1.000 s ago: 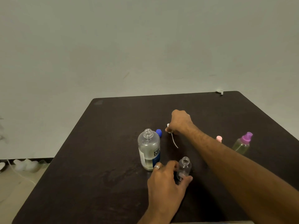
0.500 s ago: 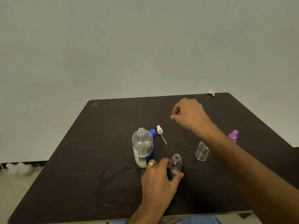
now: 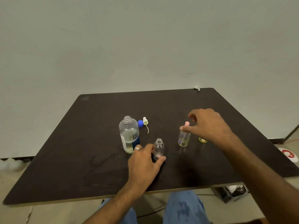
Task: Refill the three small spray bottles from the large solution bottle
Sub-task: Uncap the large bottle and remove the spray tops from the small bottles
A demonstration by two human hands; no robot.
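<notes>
Left hand (image 3: 142, 164) grips the uncapped, apparently empty small spray bottle (image 3: 159, 148) at its base, upright on the surface (image 3: 64, 159), neck up. Right hand (image 3: 208, 125) hovers, fingers curled, at the pink-topped spray bottle (image 3: 184, 138); contact cannot be confirmed. That bottle stands upright and shows some liquid. A third bottle (image 3: 202, 140) is mostly hidden behind the right wrist. The large solution bottle (image 3: 129, 135) stands open, axis vertical, just left of the gripped bottle. Its blue cap (image 3: 140, 123) and a white sprayer head (image 3: 145, 122) lie behind. Judgement: refilling appears early; pouring remains.
</notes>
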